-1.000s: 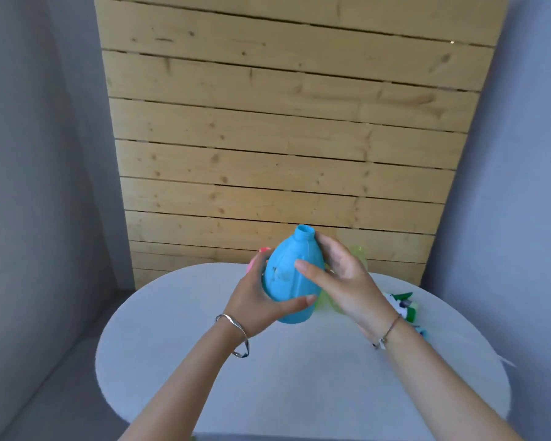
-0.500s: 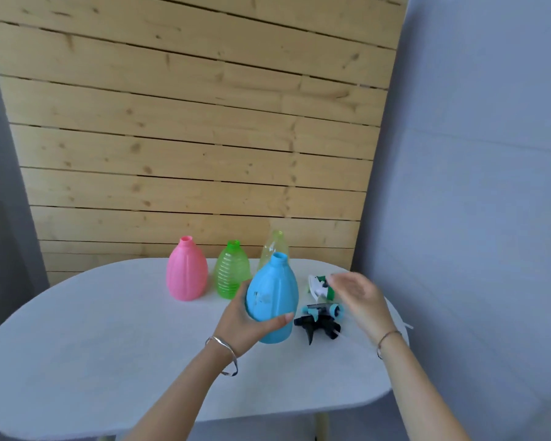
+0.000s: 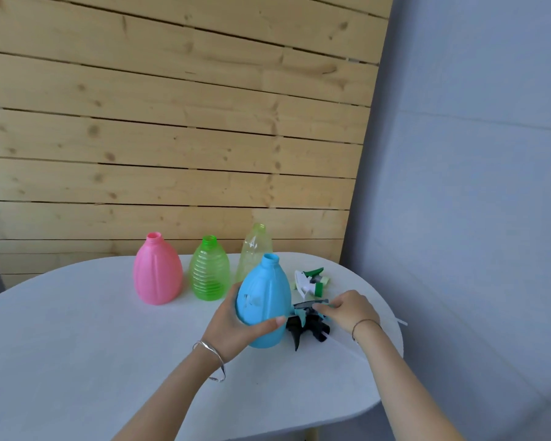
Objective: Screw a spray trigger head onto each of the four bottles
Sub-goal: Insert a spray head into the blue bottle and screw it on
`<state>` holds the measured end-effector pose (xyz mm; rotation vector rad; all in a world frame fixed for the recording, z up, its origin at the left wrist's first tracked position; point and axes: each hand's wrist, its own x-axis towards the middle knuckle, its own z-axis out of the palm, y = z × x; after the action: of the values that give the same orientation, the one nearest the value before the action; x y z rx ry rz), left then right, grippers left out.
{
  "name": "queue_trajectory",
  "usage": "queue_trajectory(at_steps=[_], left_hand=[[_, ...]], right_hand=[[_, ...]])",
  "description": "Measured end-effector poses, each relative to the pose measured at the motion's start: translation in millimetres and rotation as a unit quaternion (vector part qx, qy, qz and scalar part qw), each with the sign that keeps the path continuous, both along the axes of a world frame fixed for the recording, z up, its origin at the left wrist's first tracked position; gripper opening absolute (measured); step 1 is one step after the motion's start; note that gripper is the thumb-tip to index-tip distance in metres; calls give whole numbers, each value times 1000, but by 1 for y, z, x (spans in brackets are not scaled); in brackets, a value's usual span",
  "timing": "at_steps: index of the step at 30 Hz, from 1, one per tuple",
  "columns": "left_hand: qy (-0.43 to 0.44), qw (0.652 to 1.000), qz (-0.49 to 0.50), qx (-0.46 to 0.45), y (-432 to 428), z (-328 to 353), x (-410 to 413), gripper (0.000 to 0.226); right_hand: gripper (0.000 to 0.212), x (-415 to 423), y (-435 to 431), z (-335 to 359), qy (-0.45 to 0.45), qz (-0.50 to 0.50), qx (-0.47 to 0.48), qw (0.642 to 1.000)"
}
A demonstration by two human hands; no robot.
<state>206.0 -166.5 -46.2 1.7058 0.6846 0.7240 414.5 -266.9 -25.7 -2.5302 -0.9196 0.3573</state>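
My left hand grips the blue bottle, which stands upright on the white table with its neck uncapped. Just right of it, my right hand pinches a black and teal trigger head lying among a small pile of trigger heads. A black trigger head lies under it. A white and green trigger head lies further back. The pink bottle, the green ribbed bottle and a pale clear bottle stand uncapped in a row behind.
A wooden slat wall rises behind the table and a grey wall stands to the right. The table's rounded right edge runs close to my right wrist. A thin white dip tube juts past that edge.
My right hand has left the blue bottle, moved right and down, and taken hold of the black and teal trigger head. The view has swung left, so the other bottles show.
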Motion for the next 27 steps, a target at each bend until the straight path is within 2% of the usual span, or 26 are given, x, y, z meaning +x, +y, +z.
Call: queue_trajectory(at_steps=[3,6,9,11,12,14,17,23,27], left_hand=[[3,1000,7,-4,1,-1,-3,84],[3,1000,11,2,1,0,-6,84],[5,1000,10,8,0,1,-9,86],[5,1000,8,13,-1,2,-11,86],[4,1000,7,15,-2,3,-12,85],[0,1000,8,18,-3,5,-15,86],[-2,1000,11,22,-2,8,-22,84],[2,998,43,38,10,12,-52,91],[10,997,61,49,20,12,-71,89]], right_hand=[[54,-4,1,-2,-33,-5,-23,999],[51,-6,-3,2,-47,-19,-7,999],[52,-7,-7,10,-55,-40,71,995],[41,-10,-10,18,1,-55,171,984],[31,-14,-11,24,62,-65,238,967],[20,-25,-11,36,222,-83,348,907],[15,-41,-7,50,414,-65,412,809],[22,-70,10,58,574,-33,458,678],[25,-84,27,61,607,-17,480,633]])
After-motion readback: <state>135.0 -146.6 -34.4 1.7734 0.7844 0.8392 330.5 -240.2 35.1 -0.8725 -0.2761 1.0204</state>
